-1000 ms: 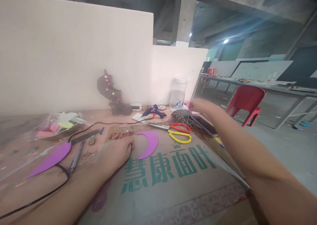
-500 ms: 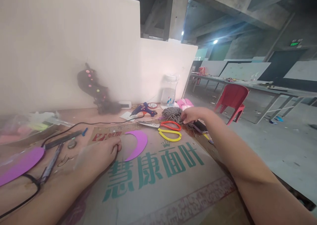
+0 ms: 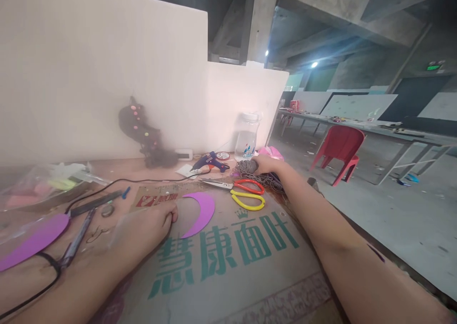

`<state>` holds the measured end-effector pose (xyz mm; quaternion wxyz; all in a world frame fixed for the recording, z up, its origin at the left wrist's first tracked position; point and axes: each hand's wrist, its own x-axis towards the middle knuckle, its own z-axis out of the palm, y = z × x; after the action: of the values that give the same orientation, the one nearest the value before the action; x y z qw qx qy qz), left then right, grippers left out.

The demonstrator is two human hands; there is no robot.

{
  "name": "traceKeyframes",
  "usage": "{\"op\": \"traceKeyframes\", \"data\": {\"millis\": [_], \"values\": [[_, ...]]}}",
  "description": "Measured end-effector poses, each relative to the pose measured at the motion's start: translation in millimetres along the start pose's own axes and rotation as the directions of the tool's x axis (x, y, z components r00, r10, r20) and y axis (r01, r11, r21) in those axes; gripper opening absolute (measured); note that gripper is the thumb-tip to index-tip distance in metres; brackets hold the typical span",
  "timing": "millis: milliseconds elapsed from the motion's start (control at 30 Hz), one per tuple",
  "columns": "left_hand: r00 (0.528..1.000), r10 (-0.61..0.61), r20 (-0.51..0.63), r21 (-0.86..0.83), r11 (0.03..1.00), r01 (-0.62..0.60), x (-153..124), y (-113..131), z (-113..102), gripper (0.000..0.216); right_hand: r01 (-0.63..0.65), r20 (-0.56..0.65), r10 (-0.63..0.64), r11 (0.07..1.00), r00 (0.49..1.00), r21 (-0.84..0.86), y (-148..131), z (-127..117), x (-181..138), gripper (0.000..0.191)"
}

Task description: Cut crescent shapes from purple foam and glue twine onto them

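My right hand [image 3: 266, 164] reaches to the back of the table, its fingers closed on a bundle of grey yarn [image 3: 247, 168]. Loose strands of the yarn trail beneath the hand. My left hand [image 3: 154, 221] rests on the printed cardboard sheet [image 3: 250, 276], its fingers curled in and nothing visible in them. Just right of it lies a purple foam crescent [image 3: 206, 210]. Scissors [image 3: 246, 201] with one red and one yellow handle lie in front of the yarn, blades pointing left.
Behind the scissors sits a blue glue gun [image 3: 210, 161], its black cord running left. A clear bottle [image 3: 246, 138] stands against the white board [image 3: 246, 91]. At left are a purple foam piece [image 3: 39, 243], a pen [image 3: 79, 238] and a bag of coloured pieces [image 3: 53, 186]. A dark fuzzy decorated shape [image 3: 146, 133] leans on the board.
My right hand has moved left over the yarn and now grips the bundle, which has shifted a little. My left hand stays in place. The view has tilted slightly.
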<state>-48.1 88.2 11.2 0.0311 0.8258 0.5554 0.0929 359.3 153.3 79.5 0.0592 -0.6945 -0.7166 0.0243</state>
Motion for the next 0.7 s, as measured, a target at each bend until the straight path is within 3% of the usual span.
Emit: {"op": "traceKeyframes", "data": {"millis": [100,233,333,433,600,700], "values": [[1.0,0.018,-0.004,-0.01,1.0,-0.018,1.0,-2.6,2.3,0.028,-0.03,-0.044,0.032,0.998,0.999,0.047,2.7,-15.5,-10.7,0.07],[0.999,0.03,-0.02,-0.011,0.999,-0.03,2.6,-6.1,5.5,0.029,-0.019,-0.166,0.048,0.984,0.985,0.176,-11.0,-54.4,-36.0,0.071],[0.999,0.018,-0.028,0.007,1.0,-0.017,2.4,-5.4,4.8,0.029,0.087,-0.429,0.134,0.885,0.894,0.457,-35.1,-76.1,-52.8,0.074],[1.0,-0.004,-0.015,0.02,1.0,0.004,0.4,-2.8,2.0,0.029,0.297,-0.596,0.121,0.778,0.794,0.553,-60.5,-85.8,-63.3,0.072],[1.0,0.002,0.005,-0.056,0.998,-0.001,-0.5,-5.7,-1.4,0.029,0.552,-0.744,0.029,0.651,0.667,0.52,-95.0,-92.8,-84.1,0.069],[1.0,0.005,0.018,-0.282,0.959,0.001,4.8,0.5,-8.7,0.026,0.64,-0.763,-0.014,0.556,0.646,0.531,-121.0,-91.2,-100.9,0.067]]}}
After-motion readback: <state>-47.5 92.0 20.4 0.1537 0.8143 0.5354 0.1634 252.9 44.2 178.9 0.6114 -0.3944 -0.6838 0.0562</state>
